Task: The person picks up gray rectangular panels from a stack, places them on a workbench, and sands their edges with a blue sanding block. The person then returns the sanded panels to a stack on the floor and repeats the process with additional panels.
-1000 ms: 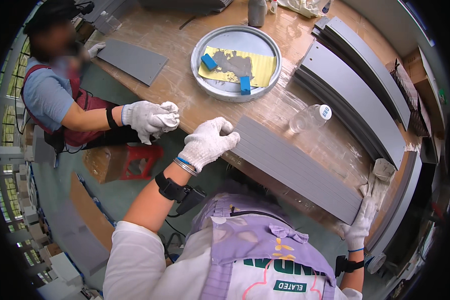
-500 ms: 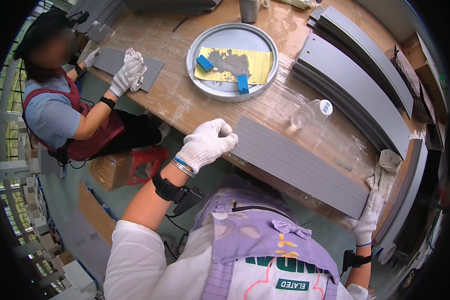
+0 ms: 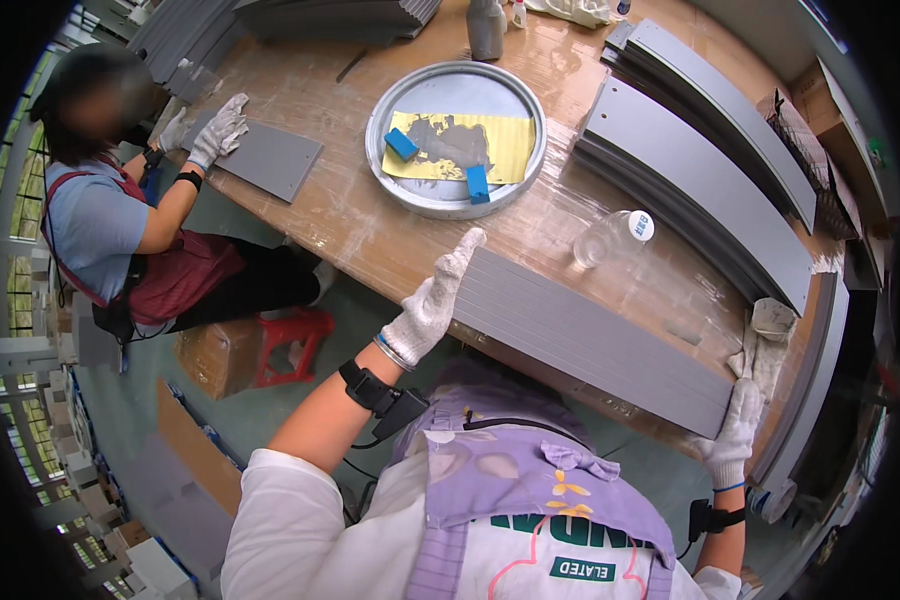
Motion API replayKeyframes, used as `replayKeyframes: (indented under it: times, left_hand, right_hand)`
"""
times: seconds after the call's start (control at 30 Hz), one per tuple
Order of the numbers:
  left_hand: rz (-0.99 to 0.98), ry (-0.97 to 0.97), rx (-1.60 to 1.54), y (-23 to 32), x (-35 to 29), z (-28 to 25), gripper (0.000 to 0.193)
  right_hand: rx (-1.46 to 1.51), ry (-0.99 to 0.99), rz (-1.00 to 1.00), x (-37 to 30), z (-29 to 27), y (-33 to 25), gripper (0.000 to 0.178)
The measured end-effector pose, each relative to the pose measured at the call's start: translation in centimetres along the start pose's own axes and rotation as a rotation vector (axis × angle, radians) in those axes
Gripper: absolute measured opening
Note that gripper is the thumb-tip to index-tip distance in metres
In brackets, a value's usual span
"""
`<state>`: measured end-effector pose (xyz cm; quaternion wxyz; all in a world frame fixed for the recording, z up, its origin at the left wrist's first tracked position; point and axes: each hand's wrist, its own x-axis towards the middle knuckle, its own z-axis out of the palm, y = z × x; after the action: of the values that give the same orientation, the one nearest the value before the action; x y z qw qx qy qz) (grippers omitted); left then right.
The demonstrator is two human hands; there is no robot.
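A long grey panel [image 3: 590,335] with lengthwise lines lies along the table's near edge. I cannot tell whether it is one grooved piece or several strips side by side. My left hand [image 3: 430,310], in a white knit glove, is at its left end, fingers stretched out along the short edge. My right hand [image 3: 735,425], also gloved, lies along the right end with its fingers extended. A crumpled whitish cloth [image 3: 762,350] lies just beyond the right fingertips. Past the panel, a clear plastic bottle [image 3: 602,240] with a white cap lies tilted or on its side.
A round grey lid-like tray [image 3: 375,150] holds a yellow sheet [image 3: 510,150] smeared grey and two blue blocks [image 3: 401,144]. Curved grey panels [image 3: 700,180] are stacked at the right. At the left, a co-worker's gloved hands [image 3: 220,132] are at a flat grey board [image 3: 270,165].
My left hand's fingers have straightened from a curl and moved along the panel's left end. My right hand has barely moved. The co-worker's hand has shifted left, and its white cloth no longer shows.
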<state>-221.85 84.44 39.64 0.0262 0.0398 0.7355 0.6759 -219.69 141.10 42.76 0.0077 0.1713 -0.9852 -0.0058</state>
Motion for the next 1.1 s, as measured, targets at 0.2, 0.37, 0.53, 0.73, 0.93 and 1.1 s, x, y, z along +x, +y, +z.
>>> replayKeyframes:
  times: [0.2, 0.37, 0.53, 0.73, 0.93, 1.1]
  left_hand:
    - [0.033, 0.029, 0.005, -0.4, -0.2, 0.5, 0.070]
    - [0.069, 0.070, 0.211, -0.3, 1.4, -1.8, 0.059]
    - [0.201, 0.145, 0.965, -0.4, 6.5, -5.6, 0.062]
    - [0.344, -0.127, 1.681, -1.3, 12.7, -5.6, 0.051]
    - [0.437, 0.029, 1.270, -0.4, 12.8, -6.6, 0.038]
    - [-0.252, 0.230, -0.276, 1.6, 6.5, -8.3, 0.047]
  right_hand:
    - [0.049, -0.052, -0.167, 4.0, -2.6, -6.0, 0.128]
    - [0.157, -0.086, -0.219, 8.5, -3.1, -14.1, 0.118]
    - [0.180, 0.004, -0.198, 9.7, -3.8, -16.6, 0.115]
    - [0.168, -0.005, -0.181, 9.8, -3.7, -16.5, 0.117]
    - [0.157, 0.004, -0.183, 9.6, -3.3, -16.3, 0.119]
    - [0.147, -0.003, -0.172, 9.4, -3.0, -16.2, 0.119]
